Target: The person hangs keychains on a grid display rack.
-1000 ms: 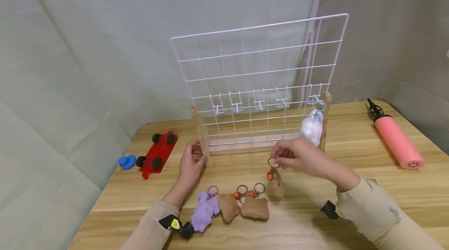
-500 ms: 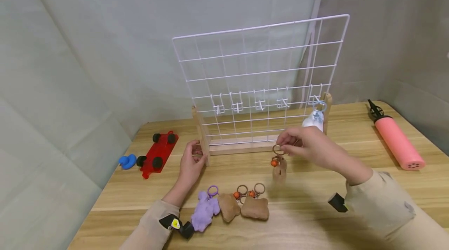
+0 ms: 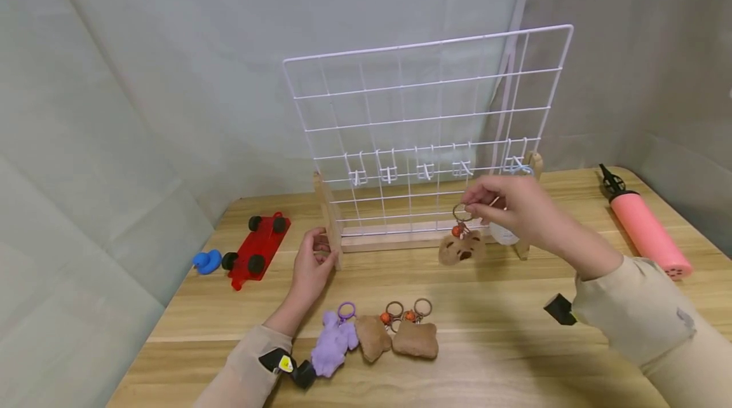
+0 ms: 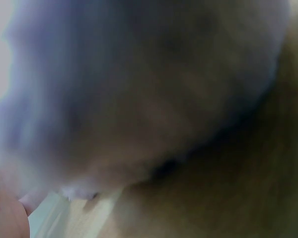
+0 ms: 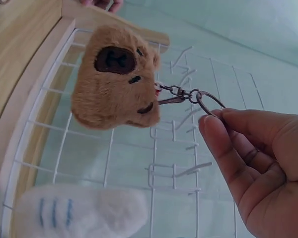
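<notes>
brown plush keychain (image 3: 457, 250), pinched by right hand (image 3: 511, 203), left hand (image 3: 309, 269) gripping stand (image 3: 327, 214), yellow label (image 3: 286, 365) unreadable

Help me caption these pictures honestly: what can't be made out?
White plush: head view, mostly hidden behind the right hand.
Rightmost brown plush on the table: head view, underside hidden against the wood.
Left hand: right wrist view, mostly cut off by the top edge.
Large dark shape: left wrist view, too blurred to identify.
</notes>
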Demonstrator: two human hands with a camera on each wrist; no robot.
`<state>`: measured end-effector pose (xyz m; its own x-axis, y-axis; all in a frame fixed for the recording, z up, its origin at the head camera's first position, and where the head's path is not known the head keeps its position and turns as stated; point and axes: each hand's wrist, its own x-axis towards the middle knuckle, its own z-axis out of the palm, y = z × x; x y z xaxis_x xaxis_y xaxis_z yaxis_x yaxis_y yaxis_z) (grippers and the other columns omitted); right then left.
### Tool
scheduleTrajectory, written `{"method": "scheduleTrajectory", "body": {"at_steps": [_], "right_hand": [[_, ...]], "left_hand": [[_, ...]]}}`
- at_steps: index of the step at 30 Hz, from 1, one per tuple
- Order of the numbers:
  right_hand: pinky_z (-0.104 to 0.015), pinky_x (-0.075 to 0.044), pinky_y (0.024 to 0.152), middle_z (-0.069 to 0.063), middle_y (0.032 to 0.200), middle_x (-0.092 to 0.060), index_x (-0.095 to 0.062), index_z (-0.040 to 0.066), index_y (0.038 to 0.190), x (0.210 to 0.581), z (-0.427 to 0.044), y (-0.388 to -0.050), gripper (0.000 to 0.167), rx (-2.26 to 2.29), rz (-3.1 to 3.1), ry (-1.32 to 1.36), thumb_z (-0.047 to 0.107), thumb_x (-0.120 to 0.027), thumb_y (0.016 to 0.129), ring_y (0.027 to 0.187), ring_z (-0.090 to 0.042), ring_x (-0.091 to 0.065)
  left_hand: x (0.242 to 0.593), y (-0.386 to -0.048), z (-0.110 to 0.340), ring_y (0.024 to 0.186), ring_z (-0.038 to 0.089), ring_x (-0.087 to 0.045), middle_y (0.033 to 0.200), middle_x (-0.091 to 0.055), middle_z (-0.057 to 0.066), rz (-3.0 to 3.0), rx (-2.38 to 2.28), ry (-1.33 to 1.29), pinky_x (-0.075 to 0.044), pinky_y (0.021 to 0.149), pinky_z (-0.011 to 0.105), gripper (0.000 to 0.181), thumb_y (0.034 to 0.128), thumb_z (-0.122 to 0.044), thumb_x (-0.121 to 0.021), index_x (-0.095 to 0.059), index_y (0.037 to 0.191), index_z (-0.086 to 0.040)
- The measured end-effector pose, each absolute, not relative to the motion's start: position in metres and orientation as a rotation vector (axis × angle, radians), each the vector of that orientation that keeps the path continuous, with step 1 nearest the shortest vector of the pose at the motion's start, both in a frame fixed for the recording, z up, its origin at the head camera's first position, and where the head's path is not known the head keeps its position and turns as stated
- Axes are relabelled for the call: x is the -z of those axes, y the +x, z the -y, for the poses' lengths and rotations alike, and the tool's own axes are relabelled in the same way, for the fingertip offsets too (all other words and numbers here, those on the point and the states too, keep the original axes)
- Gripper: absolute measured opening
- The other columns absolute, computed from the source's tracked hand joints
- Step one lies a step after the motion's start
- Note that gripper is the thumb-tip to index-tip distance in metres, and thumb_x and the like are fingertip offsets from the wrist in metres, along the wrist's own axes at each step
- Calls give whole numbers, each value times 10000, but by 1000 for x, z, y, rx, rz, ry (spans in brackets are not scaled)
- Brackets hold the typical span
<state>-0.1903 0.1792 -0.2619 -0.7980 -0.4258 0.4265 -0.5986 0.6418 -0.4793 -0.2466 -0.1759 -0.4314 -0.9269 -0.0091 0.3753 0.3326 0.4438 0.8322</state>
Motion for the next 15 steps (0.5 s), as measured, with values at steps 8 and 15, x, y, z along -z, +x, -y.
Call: {"method": "scheduleTrajectory", "body": {"at_steps": [8,15], "right_hand": [[-186,-553,697,-61,857,-728,-683,37,941,251,-182,-198,107,-876,2562,768,-10,-679,845,766,-146,-675],[-140,-524,693,-93,871,-728,-685,35,950,246,-185,-205,103,-815,2568,691,-3,-667,855,792,-201,-685]], "left_hand": [[434,-248,176,948,311,-584,1088,-577,243,2383,1455,-285,-482,697,171,477,839,88,-634,-434,1269,36],[434,-249,177,942,312,-586,1084,-579,244,2376,1454,-284,-481,684,167,481,836,89,-638,-434,1268,34]]}}
